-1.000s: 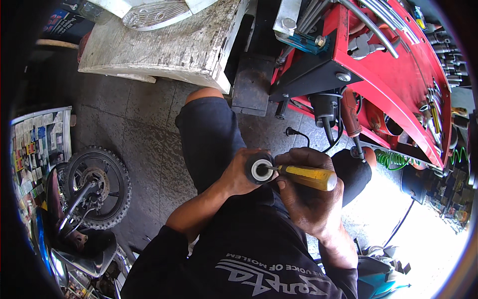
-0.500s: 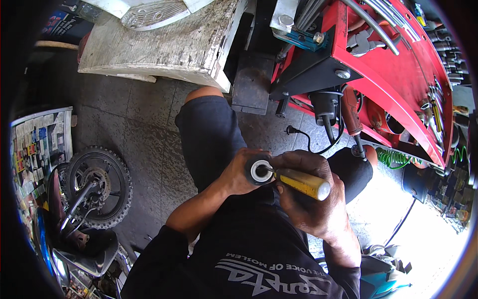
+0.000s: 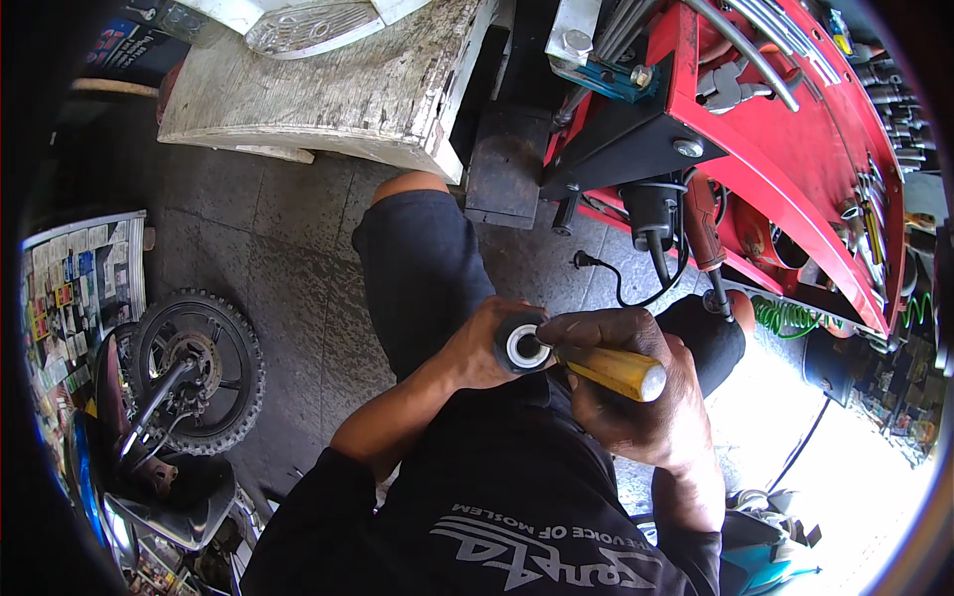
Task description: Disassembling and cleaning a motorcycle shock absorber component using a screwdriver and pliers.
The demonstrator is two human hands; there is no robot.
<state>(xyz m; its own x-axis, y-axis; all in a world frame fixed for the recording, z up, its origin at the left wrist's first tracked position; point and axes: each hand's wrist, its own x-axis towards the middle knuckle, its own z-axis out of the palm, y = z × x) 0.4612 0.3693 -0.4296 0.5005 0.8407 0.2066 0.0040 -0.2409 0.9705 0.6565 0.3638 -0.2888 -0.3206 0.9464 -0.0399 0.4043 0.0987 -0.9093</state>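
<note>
My left hand (image 3: 480,348) is wrapped round a dark cylindrical part, whose open end faces up. A pale ring (image 3: 514,350) lines that end around a dark hole. In my right hand (image 3: 668,402) is a screwdriver-like tool with a yellow handle (image 3: 621,373), its butt pointing right and toward me. The tool's tip is hidden behind my right fingers, close to the part's rim. The thumb and fingers of the right hand are closed on the handle. Both hands are in front of my body, between my knees.
At the right stands a red tool rack (image 3: 785,149) with wrenches and pliers, and a corded tool (image 3: 702,223) hangs from it. A worn wooden bench (image 3: 328,94) is ahead. A motorcycle wheel (image 3: 199,372) stands left. A black plug (image 3: 586,259) dangles near my knees.
My right hand has shifted slightly right and toward me with the tool. The tool's shaft crossed the part's opening before; now the hole shows uncovered. My left hand has barely moved.
</note>
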